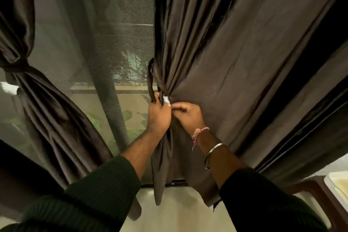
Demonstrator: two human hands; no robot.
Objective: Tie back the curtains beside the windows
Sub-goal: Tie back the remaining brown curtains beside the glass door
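**mesh_fan:** So where's the tie relative to the hands? Trying to work out what the next pull hinges on.

**drape_guy:** Both hands meet right at the gather of the right curtain point(235, 47), just below frame center. The tie-back strap point(150, 77) loops up toward 11 o'clock from the left hand point(159, 117), long axis close to vertical, along the curtain's inner edge. Left hand is nearer it: fingers curled round the strap and the bunched cloth. Right hand point(189, 115) sits touching it at 3 o'clock, fingertips pinched on a small white bit point(167, 100), maybe a hook or clip, can't tell. My guess is the strap end has to come across to that white bit, so it's a short sideways move and the left hand does the carrying.

**mesh_fan:** And the other one?

**drape_guy:** Left curtain point(37, 100) at 9 o'clock looks already cinched with a knot, so 1 of 2 done. Window mesh point(120, 43) sits between the curtains, greenery behind. Pale sill or ledge point(177, 213) at 6 o'clock, and a dark chair-like frame point(318, 190) at 4 o'clock. Fabric looks slippery, so the gather could slide out.
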